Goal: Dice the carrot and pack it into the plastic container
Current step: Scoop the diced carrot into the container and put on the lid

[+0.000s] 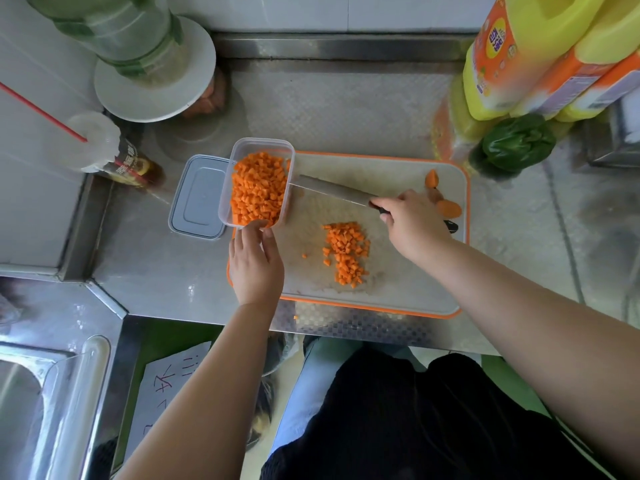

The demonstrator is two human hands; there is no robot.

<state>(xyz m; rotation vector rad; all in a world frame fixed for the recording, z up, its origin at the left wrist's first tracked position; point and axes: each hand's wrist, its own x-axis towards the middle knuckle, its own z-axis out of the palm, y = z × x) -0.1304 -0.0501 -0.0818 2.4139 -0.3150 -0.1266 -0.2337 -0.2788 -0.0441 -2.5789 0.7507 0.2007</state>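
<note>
Small orange carrot cubes [258,190]: matte, roughly square-cut, heaped in a clear rectangular plastic container [242,150] with rounded corners, tilted with its near end raised off the board. A second loose pile of the same diced carrot [346,251] lies on the board between the two hands, with a few strays toward the left hand.

Left hand [254,261]: grip closed on the container's near end, fingers curled over its rim.

Right hand [412,220]: grip clenched round the black handle of a long steel kitchen knife [332,190]; the blade runs away to the left, its tip at the container's right wall.

Uncut rounded orange carrot ends [446,206]: just beyond the right hand.

White plastic cutting board with orange rim [415,299]: scuffed, rectangular, under both hands.

Translucent rectangular lid [199,199]: flat, left of the container, partly under it.

Embossed stainless-steel table [346,98]: carries everything.

Green pepper [516,143] and yellow plastic jugs with orange labels [540,53]: well beyond the right hand.
</note>
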